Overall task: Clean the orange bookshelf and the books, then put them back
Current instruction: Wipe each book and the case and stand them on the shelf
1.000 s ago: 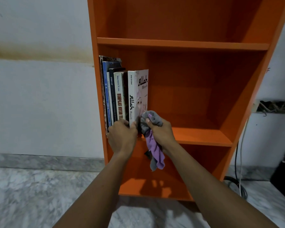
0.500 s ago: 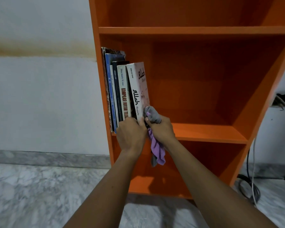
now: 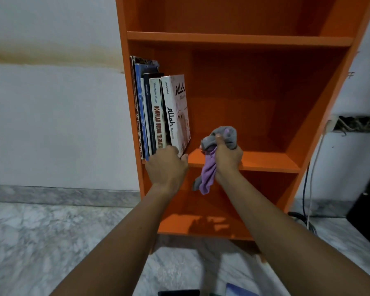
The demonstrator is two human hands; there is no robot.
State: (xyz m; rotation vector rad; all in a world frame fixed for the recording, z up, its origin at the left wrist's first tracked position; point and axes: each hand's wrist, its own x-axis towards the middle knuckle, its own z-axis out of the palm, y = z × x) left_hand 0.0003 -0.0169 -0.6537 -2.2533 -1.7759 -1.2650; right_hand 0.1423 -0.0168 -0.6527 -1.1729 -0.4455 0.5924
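I am looking at the tall orange laminate bookshelf [image 3: 244, 39], which is filling the view from 12 o'clock down past the centre. Its middle compartment is carrying a short row of upright paperback books [image 3: 152, 116], pressed against the side wall at 9 o'clock and leaning slightly. The rest of that shelf board is lying bare toward 3 o'clock. The outermost one, a white softcover book with black lettering [image 3: 177, 112], is standing at the free end of the row.

My left hand [image 3: 167, 167] is curling round the foot of that white book, thumb on the cover side. My right hand [image 3: 228, 161], just at its 3 o'clock, is clenching a bunched grey-and-purple soft cloth [image 3: 208, 174], with the tail dangling below the shelf edge.

I am judging these books light and a little floppy, with smooth covers, so I am favouring a grip across spine and cover, low down.
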